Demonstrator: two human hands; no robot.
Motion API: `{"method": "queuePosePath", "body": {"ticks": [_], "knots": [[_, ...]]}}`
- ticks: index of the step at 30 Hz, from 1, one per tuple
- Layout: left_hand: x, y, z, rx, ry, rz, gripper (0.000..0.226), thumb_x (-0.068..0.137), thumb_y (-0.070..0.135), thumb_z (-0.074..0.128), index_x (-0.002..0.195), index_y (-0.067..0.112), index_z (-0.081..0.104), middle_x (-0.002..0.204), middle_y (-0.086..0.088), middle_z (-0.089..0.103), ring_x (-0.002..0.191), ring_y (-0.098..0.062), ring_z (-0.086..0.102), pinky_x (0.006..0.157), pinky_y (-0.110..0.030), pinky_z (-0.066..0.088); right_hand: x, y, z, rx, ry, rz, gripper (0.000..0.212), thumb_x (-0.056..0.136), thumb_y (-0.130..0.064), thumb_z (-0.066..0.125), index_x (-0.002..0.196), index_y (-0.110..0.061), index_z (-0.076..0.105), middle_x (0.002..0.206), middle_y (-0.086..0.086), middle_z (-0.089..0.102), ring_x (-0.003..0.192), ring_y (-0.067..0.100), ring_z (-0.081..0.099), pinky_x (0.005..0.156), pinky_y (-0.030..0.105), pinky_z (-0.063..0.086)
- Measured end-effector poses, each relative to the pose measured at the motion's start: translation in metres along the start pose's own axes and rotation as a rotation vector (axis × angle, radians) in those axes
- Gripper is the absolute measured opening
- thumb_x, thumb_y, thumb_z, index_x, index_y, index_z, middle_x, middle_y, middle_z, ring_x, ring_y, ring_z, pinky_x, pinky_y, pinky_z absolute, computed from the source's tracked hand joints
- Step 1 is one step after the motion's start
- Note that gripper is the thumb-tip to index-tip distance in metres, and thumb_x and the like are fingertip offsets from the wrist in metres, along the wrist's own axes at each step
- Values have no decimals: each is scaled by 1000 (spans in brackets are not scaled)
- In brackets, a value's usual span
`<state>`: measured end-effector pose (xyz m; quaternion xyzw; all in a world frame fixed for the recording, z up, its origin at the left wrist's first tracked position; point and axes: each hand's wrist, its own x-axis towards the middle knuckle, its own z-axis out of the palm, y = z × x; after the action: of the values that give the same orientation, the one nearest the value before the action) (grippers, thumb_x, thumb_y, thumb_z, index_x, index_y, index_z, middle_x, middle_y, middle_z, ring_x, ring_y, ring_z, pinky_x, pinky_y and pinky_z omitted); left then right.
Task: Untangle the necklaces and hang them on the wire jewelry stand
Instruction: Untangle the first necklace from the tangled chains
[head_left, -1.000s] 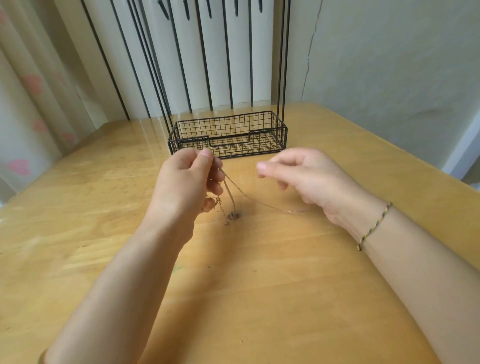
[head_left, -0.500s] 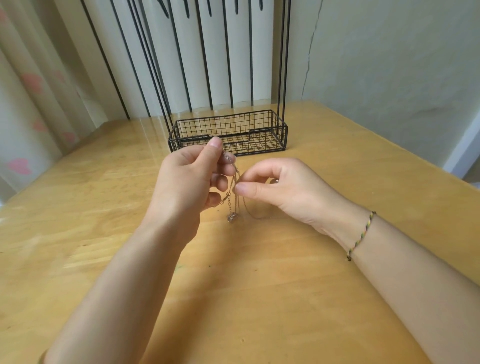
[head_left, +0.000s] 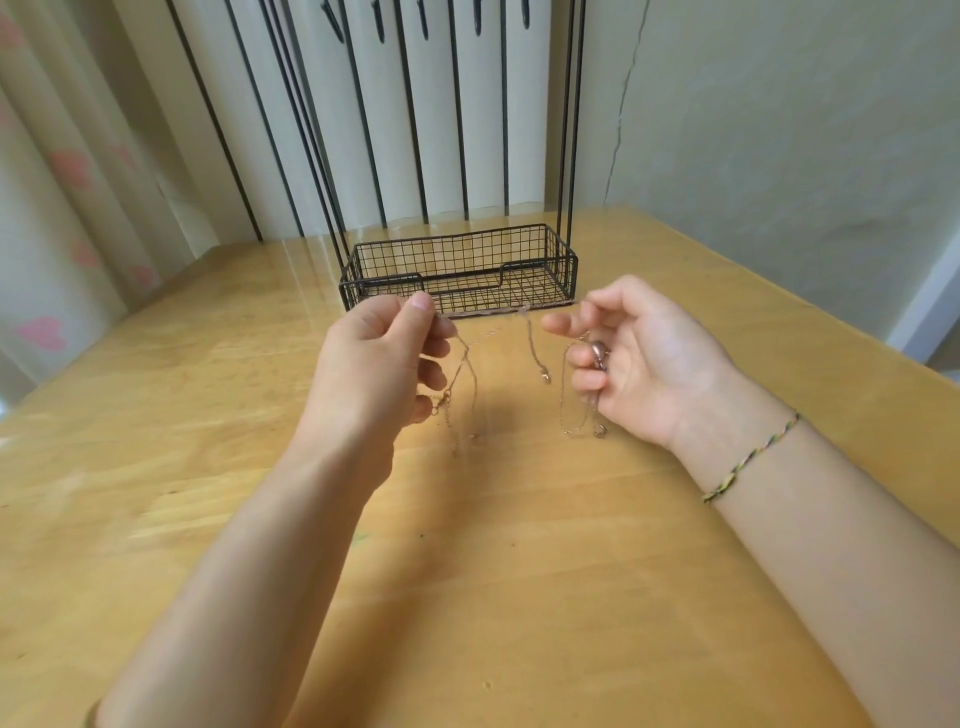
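Blur over necklaces (head_left: 531, 343) between left hand (head_left: 374, 364), right hand (head_left: 639, 358).

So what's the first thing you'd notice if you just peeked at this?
Two hands in the middle: the left hand and right hand hold thin necklaces stretched tight between them above the wooden table, with loose ends dangling. A shiny pendant sits in the right hand's curled fingers. Just behind them stands the black wire jewelry stand, with its basket at the bottom.

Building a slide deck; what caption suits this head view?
Left hand and right hand stretch tangled necklaces over the table, wire stand behind.
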<state>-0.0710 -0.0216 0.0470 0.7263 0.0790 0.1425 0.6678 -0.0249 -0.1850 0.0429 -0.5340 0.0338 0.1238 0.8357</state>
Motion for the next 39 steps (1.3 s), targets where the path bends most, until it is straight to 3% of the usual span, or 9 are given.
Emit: {"method": "queuePosePath", "body": {"ticks": [4,11,15,20,24,29,31,34,39], "knots": [[-1,3,1,-142,-33,-55,30,101,25,42,74,15,52,80,-3,67,46,-9,46,36,-16,31,4,2,-4,207,-5,81,25,86,-16,39,62,-19,35,75,6,70,44,9,31,38,16,21],[3,5,-4,-427,-50,-149,34,102,24,36,70,16,43,80,-6,73,37,-7,36,33,-14,26,12,5,-12,387,119,86,25,87,-13,35,64,-20,30,73,8,71,37,9,34,36,14,22],[3,6,-5,-527,-38,-174,36,102,23,34,68,16,40,84,-9,74,33,-6,32,32,-14,24,16,4,-15,453,218,47,28,91,-14,32,62,-19,31,46,2,54,29,8,30,33,10,20],[2,5,-1,-510,-17,-121,34,101,21,33,68,17,37,93,-10,75,32,-6,27,32,-14,23,12,4,-11,187,288,-5,26,90,-17,36,64,-19,33,39,-4,37,28,8,19,33,10,14],[3,7,-4,-519,60,-77,34,100,21,36,67,17,39,70,-2,71,34,-7,30,33,-15,22,11,2,-12,-235,312,-171,21,89,-15,39,68,-19,37,50,-1,34,35,9,17,35,14,12],[1,8,-3,-510,98,-24,32,101,22,36,69,19,39,89,-5,75,41,-7,41,36,-16,27,8,5,-10,-805,241,-376,2,81,-19,59,79,-17,58,65,-6,51,58,12,45,52,25,32],[1,8,-3,-501,126,3,31,101,22,35,70,19,39,95,-5,75,44,-7,44,36,-16,29,3,4,-7,-879,121,-375,6,78,-19,64,77,-14,67,65,-5,59,65,14,52,55,26,37],[2,9,-6,-530,172,66,31,101,19,33,71,18,38,97,-7,75,48,-8,48,39,-17,30,1,5,-7,-1035,99,-381,11,78,-21,69,69,-15,69,78,1,68,71,16,58,60,27,43],[3,10,-12,-565,219,80,32,99,17,33,68,19,37,95,-7,75,50,-9,51,40,-17,31,8,1,-18,-778,203,-313,19,85,-17,64,66,-14,66,51,-19,54,55,0,40,52,19,29]]}}
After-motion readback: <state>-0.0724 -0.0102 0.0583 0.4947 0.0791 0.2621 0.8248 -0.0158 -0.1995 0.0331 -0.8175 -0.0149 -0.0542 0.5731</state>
